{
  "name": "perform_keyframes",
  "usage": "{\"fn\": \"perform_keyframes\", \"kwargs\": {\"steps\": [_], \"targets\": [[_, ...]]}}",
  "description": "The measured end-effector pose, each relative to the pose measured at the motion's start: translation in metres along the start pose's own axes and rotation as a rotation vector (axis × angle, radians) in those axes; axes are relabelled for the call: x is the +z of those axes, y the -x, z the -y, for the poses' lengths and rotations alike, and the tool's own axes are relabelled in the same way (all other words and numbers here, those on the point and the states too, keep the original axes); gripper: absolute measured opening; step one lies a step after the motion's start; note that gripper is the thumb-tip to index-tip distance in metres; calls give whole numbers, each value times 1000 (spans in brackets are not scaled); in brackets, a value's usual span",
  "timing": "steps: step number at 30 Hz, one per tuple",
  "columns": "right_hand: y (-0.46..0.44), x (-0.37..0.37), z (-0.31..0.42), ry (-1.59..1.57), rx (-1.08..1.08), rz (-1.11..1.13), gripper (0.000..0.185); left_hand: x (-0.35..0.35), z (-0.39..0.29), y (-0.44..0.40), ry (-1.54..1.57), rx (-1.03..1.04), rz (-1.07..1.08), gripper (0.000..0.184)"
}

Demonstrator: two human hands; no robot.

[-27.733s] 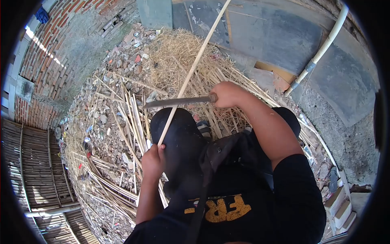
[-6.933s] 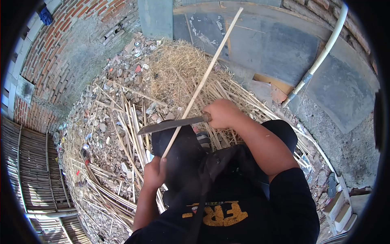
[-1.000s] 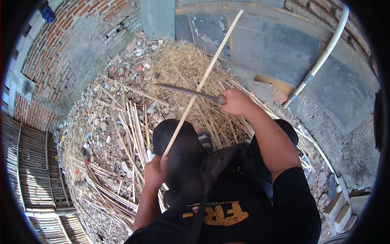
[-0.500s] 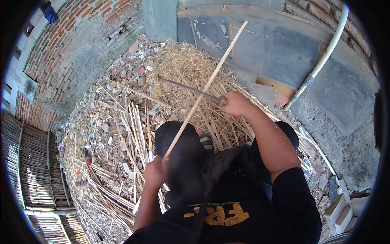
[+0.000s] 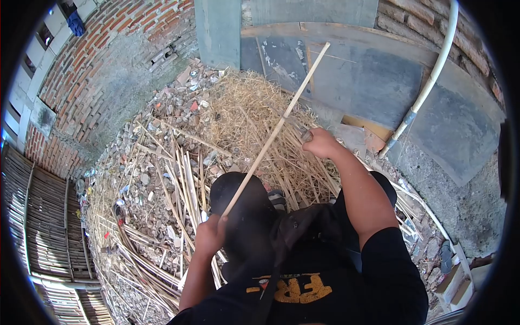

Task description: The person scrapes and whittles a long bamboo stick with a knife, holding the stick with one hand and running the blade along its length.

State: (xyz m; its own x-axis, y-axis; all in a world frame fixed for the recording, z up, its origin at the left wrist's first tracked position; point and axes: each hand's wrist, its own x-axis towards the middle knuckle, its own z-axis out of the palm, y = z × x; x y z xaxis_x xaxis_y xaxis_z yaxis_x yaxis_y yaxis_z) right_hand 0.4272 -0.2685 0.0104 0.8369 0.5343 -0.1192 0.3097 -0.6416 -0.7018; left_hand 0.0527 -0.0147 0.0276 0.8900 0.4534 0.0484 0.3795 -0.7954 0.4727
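My left hand [image 5: 210, 236] is closed around the lower end of a long pale bamboo stick [image 5: 270, 138]. The stick slants up and away to the right, passing over my knee. My right hand [image 5: 323, 144] grips a long-bladed knife [image 5: 307, 136] by its handle, to the right of the stick. Its blade is too blurred now to make out, so whether it touches the stick I cannot tell. Thin straw-coloured shavings [image 5: 244, 103] lie heaped on the ground beyond the stick.
Split bamboo strips [image 5: 187, 179] lie to the left over rubble [image 5: 143, 176]. A brick wall [image 5: 86, 70] stands at the left, with a slatted bamboo panel [image 5: 49, 216] below. Grey boards [image 5: 368, 70] and a leaning white pipe [image 5: 430, 81] are at the right.
The knife's blade, earlier plainly seen lying across the stick, is now a blur. My right hand has shifted slightly right and down. My left hand keeps its hold on the stick.
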Motion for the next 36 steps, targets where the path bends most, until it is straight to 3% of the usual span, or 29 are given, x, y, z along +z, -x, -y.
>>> {"fn": "perform_keyframes", "kwargs": {"steps": [7, 22, 31, 36], "targets": [[52, 3, 55, 311, -237, 223, 21, -1, -6, -3, 19, 9, 8, 32], [28, 5, 29, 128, -180, 166, 26, 1, -3, 0, 31, -19, -11, 35], [46, 7, 56, 389, -339, 191, 27, 7, 4, 0, 45, -7, -41, 39], [39, 12, 48, 331, -337, 195, 26, 5, 3, -1, 48, 1, -41, 39]]}}
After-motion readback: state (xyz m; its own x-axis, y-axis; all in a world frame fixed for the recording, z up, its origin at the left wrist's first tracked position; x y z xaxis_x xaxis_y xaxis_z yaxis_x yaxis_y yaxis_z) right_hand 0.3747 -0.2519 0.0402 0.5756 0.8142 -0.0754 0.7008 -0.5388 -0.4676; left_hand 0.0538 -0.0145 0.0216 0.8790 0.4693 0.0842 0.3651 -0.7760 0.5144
